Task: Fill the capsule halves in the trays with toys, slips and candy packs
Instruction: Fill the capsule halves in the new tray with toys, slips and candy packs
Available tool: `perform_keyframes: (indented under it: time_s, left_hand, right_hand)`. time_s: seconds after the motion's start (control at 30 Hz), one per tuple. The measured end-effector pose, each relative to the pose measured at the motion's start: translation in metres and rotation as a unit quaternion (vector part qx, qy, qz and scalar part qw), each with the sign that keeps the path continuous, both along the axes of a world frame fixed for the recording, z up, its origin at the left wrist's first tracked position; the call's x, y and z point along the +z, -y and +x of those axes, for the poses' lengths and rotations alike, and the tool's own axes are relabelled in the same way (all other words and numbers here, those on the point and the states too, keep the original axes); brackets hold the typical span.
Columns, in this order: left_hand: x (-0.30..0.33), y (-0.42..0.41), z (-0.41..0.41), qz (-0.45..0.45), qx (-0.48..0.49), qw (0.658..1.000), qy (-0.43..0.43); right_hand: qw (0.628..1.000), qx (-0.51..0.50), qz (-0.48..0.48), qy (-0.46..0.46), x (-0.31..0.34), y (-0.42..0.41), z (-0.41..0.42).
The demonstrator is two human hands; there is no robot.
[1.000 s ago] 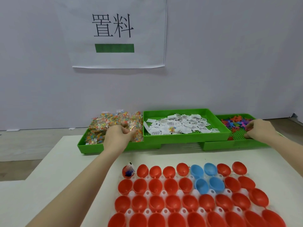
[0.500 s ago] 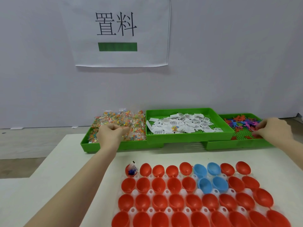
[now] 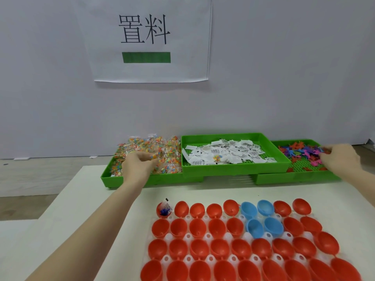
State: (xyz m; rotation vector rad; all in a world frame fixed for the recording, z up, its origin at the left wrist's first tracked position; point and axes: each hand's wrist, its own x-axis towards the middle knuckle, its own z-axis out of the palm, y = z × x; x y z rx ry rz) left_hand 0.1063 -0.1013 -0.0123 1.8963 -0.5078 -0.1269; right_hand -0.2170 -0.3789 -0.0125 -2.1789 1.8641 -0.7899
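Left hand (image 3: 136,166) fingers curled on candy packs (image 3: 162,154) | right hand (image 3: 339,159) fingers pinching toys (image 3: 304,153)

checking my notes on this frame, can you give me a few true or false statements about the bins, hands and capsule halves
1. The left hand is at the candy packs. True.
2. The paper slips lie in the right-hand bin. False: they fill the middle green bin.
3. Four capsule halves are blue. True.
4. Every red capsule half is empty. False: the far-left one holds items.
5. The right hand is at the plastic toys. True.
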Motion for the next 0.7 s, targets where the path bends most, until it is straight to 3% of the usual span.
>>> perform_keyframes:
  time_s: [0.13,0.27,0.5,0.6,0.7]
  left_hand:
    - [-0.0019,-0.0012,-0.0004,-0.006,0.007,1.0,0.021]
    - [-0.0001,-0.0039,-0.0015,-0.048,0.025,0.998,0.028]
    - [0.0043,-0.004,-0.0051,-0.058,0.0,0.998,0.0]
    - [0.0036,-0.0049,-0.0066,-0.067,-0.017,0.998,0.001]
    - [0.0032,-0.0056,-0.0085,-0.069,-0.026,0.997,0.003]
  right_hand:
    - [1.0,0.013,0.007,0.012,-0.0005,0.0,0.0004]
    - [0.999,0.013,-0.004,-0.042,-0.0009,-0.0023,0.0016]
    - [0.998,0.035,0.005,-0.059,0.003,-0.0052,0.0003]
    - [0.995,0.094,-0.005,0.017,0.0049,-0.007,-0.0017]
    - [0.994,0.079,0.005,0.069,0.0085,-0.008,-0.0016]
